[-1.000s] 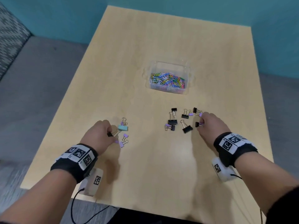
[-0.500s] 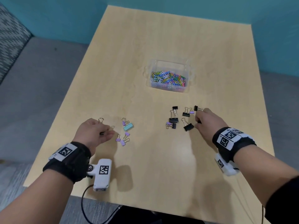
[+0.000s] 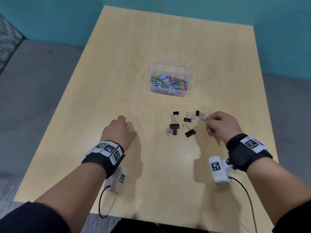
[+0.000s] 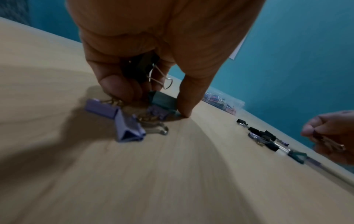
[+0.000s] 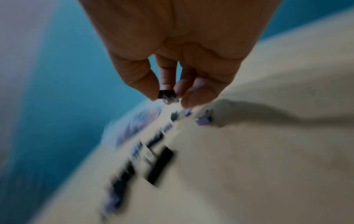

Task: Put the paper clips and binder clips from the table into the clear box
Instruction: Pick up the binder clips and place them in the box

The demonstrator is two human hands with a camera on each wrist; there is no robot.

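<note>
- On the wooden table (image 3: 117,68), past its middle, stands the clear box (image 3: 170,79), upright and open-topped; coloured paper clips (image 3: 168,83) cover its floor.
- Nearer than the box, right of centre, a loose cluster of black binder clips (image 3: 174,126) lies flat on the table with a few small purple ones mixed in. One larger black clip (image 3: 190,132) lies at the near edge of the cluster.
- Right hand (image 3: 220,126): hovers just right of that cluster, fingers curled. The right wrist view shows thumb and forefinger pinching a small black binder clip (image 5: 167,94) clear of the table. A purple clip (image 3: 203,117) shows at the fingertips in the head view; whether it is held or merely touched, cannot tell. Right wrist view is heavily motion-blurred.
- Left hand (image 3: 119,132): down on the table well left of the cluster, knuckles up. The left wrist view shows a black binder clip (image 4: 142,68) tucked in the curled fingers, its wire handles hanging out below.
- Same hand: thumb (image 4: 188,98) and fingertips close around a teal binder clip (image 4: 162,100) that sits on the table.
- Purple binder clips (image 4: 128,122) lie on the table just beside the teal one, under the hand; at least three, touching or overlapping.
</note>
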